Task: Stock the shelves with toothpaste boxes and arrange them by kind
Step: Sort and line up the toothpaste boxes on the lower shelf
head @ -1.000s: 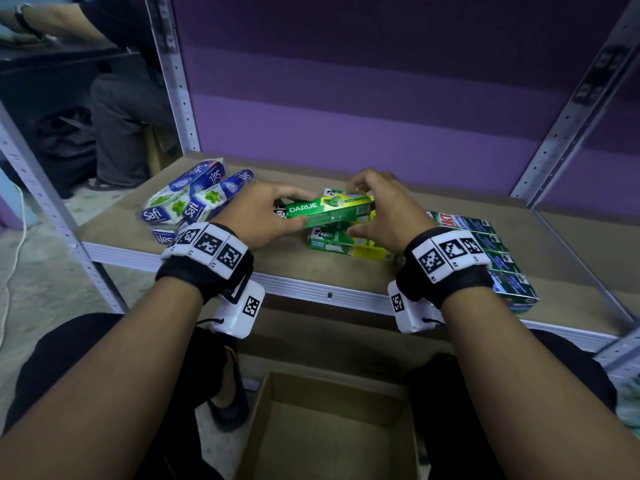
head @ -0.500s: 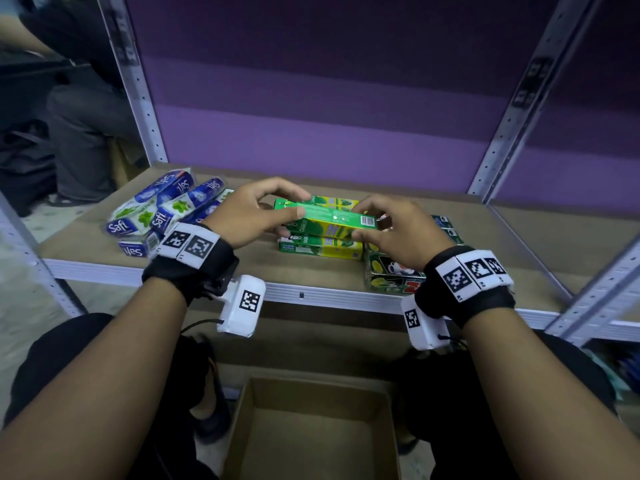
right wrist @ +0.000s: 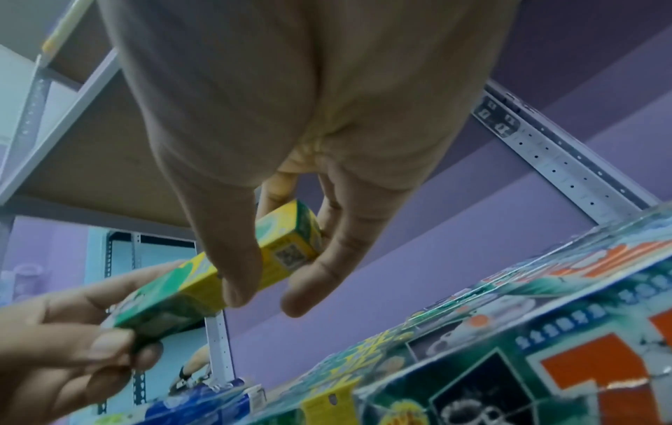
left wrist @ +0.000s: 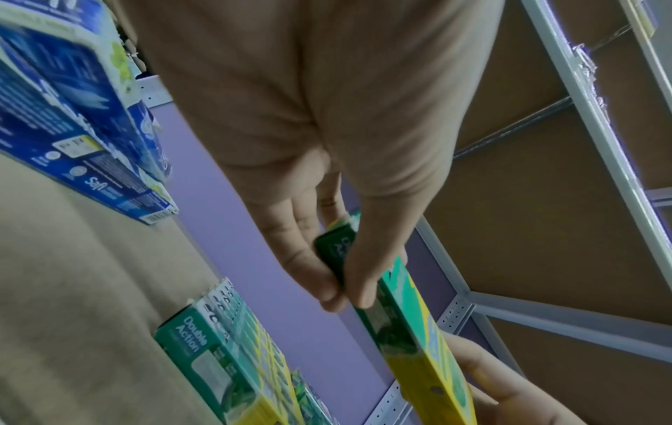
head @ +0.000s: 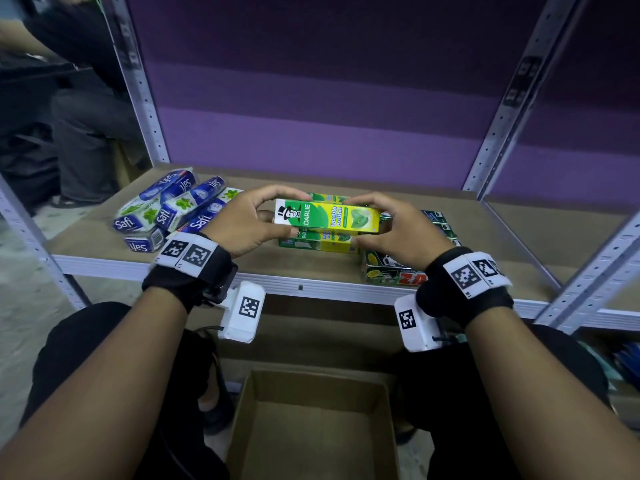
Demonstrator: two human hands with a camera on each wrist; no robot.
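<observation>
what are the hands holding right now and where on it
One Darlie Double Action toothpaste box, held by its two ends: the left hand pinches the green end, the right hand the yellow end.

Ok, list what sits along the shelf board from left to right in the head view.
Blue Safi boxes → left hand → the Darlie box held between both hands → right hand → dark green boxes at the right.
</observation>
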